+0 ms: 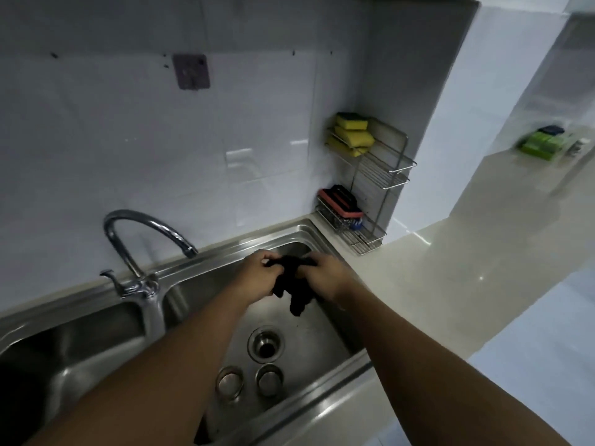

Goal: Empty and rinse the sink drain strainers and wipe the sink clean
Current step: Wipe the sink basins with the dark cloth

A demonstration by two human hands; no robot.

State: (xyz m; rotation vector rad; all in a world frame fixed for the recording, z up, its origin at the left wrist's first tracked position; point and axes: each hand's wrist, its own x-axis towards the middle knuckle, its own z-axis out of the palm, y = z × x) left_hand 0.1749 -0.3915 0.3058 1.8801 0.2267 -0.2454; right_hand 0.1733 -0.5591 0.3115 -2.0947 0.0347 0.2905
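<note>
Head view: I see both grips curled tight on a black cloth. The left grip and right grip sit side by side, pinching its bunched top, and the rest hangs between and below them over the right basin of the sink. Below the grips the drain shows a dark open hole. Nearer me, two strainers sit side by side on the basin floor, just apart. A tap stands left of the left grip, its spout towards it. Beyond the right grip, a rack with yellow sponges stands on the worktop.
</note>
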